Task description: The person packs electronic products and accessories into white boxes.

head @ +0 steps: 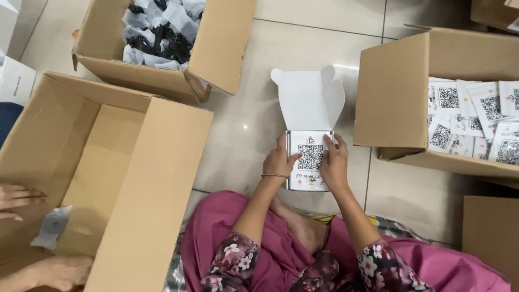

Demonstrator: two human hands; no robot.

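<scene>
A small white box (pixel 308 103) stands open on the tiled floor in front of me, its lid flap raised away from me. A white card with a square code pattern (pixel 310 158) lies in the box. My left hand (pixel 278 160) rests on the card's left edge, fingers on the box side. On the card's right edge my right hand (pixel 333 165) presses down, fingers apart. A thin bangle circles my left wrist.
A cardboard box of similar printed cards (pixel 470 116) stands at the right. Another carton with black cables in clear bags (pixel 162 38) sits at the top left. A large brown carton (pixel 108 178) lies at the left, where another person's hand (pixel 16 200) reaches in.
</scene>
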